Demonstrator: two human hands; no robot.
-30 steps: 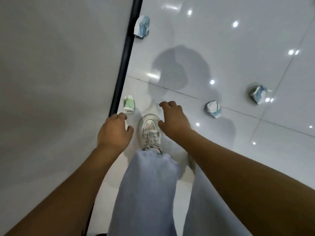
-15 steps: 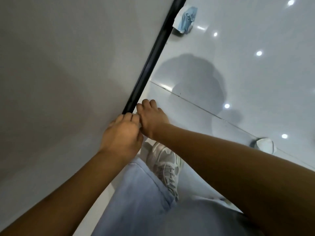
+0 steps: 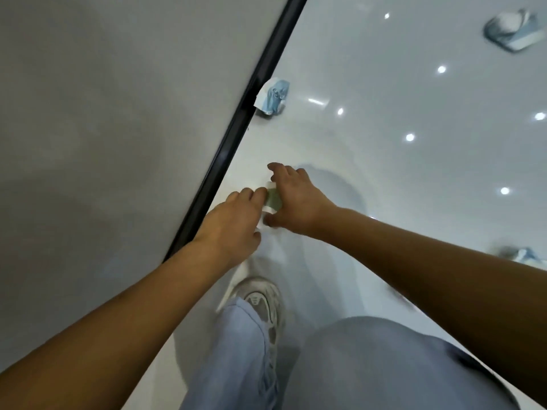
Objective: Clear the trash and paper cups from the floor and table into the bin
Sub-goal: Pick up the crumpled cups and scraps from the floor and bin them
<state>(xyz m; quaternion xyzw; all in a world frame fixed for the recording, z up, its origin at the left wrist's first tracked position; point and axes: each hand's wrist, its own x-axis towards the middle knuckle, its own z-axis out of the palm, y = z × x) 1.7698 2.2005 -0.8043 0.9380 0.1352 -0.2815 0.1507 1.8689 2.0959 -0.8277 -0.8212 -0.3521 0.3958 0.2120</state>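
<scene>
Green cup [image 3: 273, 198] now between both hands (previously hidden).

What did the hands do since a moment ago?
Both hands reached down to the green paper cup on the floor by the black strip. The right hand now curls round it, and the left hand touches its other side. The blue crushed cups are still on the floor, untouched.
</scene>
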